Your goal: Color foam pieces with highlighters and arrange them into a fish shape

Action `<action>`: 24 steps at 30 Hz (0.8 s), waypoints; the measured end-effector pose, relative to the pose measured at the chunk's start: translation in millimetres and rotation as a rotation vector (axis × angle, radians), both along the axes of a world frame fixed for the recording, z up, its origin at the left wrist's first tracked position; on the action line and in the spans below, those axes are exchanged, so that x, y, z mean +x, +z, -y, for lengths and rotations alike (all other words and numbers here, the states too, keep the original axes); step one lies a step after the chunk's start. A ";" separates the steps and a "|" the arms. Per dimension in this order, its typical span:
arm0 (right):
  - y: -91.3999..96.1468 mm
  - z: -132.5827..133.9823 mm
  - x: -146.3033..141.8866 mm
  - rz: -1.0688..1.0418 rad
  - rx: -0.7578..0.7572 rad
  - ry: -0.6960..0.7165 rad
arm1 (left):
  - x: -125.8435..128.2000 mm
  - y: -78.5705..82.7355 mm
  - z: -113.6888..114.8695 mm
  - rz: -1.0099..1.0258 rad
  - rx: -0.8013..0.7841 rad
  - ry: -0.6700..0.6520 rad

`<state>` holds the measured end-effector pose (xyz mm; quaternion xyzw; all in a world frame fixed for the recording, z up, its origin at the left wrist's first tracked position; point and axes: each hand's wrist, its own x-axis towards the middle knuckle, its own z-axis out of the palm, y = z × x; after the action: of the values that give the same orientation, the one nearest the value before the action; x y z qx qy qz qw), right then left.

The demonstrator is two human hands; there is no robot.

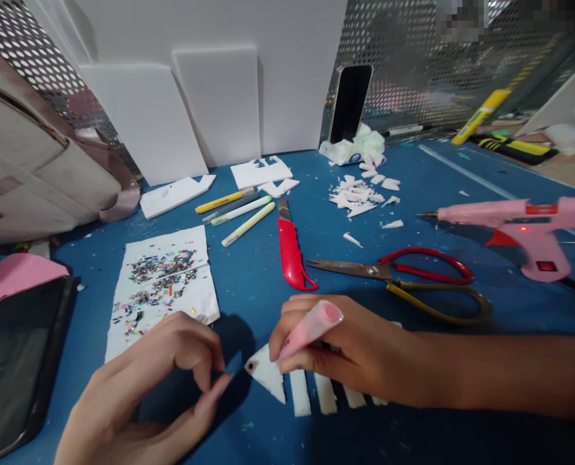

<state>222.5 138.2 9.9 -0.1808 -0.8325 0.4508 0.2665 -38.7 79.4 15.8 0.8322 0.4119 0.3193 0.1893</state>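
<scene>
My right hand [336,352] is closed around a pink marker-like pen [311,332], its blunt end tilted up and its lower end hidden by the fingers. Below that hand lies a white foam fish-skeleton shape [267,374], with a pointed head, a black dot on it and several rib strips [300,392]; my hand covers its middle. To the left of the head, my left hand [171,381] is curled, thumb and index fingertips brought together. Anything between those fingertips is too small to make out.
Shiny bits lie on white paper [166,242]. Behind are a red-handled cutter [291,255], scissors [389,271], several pens [249,224] and foam scraps [355,194]. A lit pink glue gun [515,219] is right, a phone [19,368] left, foam boards [219,103] at the back.
</scene>
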 end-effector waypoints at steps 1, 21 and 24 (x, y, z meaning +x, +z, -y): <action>0.3 0.0 0.2 0.002 0.002 -0.001 | 0.5 0.0 -0.3 0.002 -0.003 -0.015; 1.1 0.9 -0.4 0.031 -0.029 -0.008 | -2.7 -3.0 6.1 0.029 -0.096 -0.080; 1.5 0.5 -0.3 0.010 -0.029 0.000 | 0.7 0.0 10.4 0.040 -0.086 -0.071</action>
<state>222.2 137.7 11.4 -0.1869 -0.8272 0.4618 0.2599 -37.9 69.0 15.8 0.8307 0.3917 0.3110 0.2445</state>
